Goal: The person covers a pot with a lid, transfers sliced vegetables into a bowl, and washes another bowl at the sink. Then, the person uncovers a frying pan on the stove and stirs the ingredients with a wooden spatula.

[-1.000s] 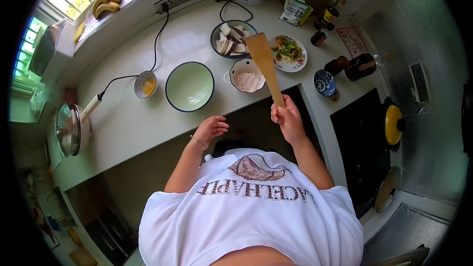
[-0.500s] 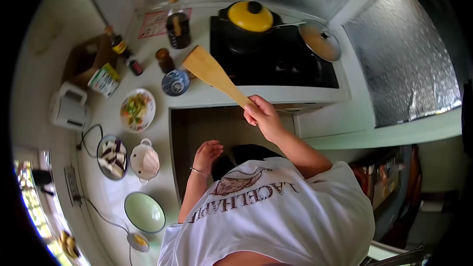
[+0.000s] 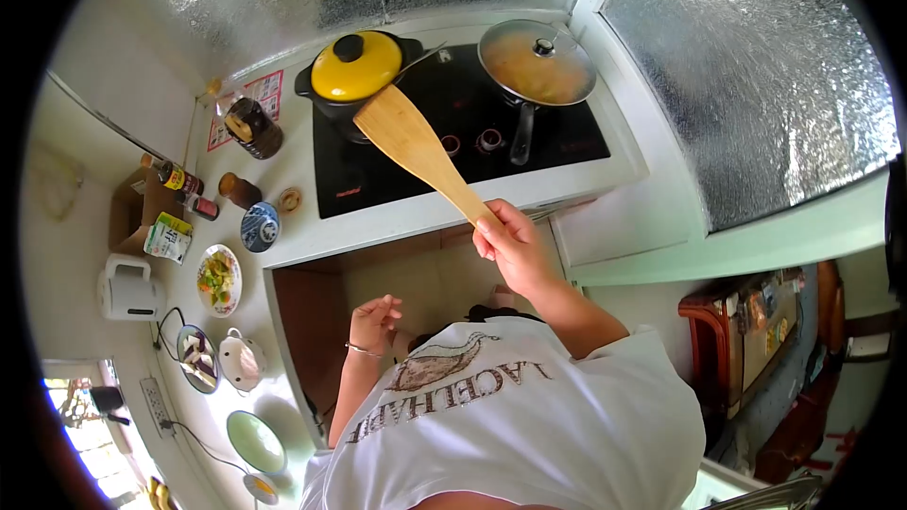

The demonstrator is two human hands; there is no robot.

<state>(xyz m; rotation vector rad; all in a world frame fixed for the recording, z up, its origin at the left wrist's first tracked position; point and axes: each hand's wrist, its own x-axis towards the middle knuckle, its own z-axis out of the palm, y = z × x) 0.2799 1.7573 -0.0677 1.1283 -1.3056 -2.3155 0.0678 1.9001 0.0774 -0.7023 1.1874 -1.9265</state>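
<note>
My right hand (image 3: 510, 244) is closed around the handle of a wooden spatula (image 3: 416, 146). Its broad blade points up and to the left, in front of the stove in view. Behind the blade's tip sits a black pot with a yellow lid (image 3: 356, 67). On the right of the black cooktop (image 3: 378, 170) stands a frying pan (image 3: 521, 136), its steamy glass lid (image 3: 539, 66) covering orange-brown food. Low over the counter's front edge hangs my left hand (image 3: 374, 323), fingers loosely bent, with nothing in it.
Left on the counter are a blue-patterned bowl (image 3: 260, 227), a plate of chopped vegetables (image 3: 219, 280), a bowl of eggplant pieces (image 3: 197, 359), a white colander (image 3: 242, 361) and a green bowl (image 3: 255, 442). Jars, bottles and a white kettle (image 3: 132, 288) stand behind. Textured glass (image 3: 756, 85) borders the right.
The view has swung toward the stove, so the cooktop and frying pan show more fully. My right hand keeps hold of the spatula; my left hand's fingers are more bent.
</note>
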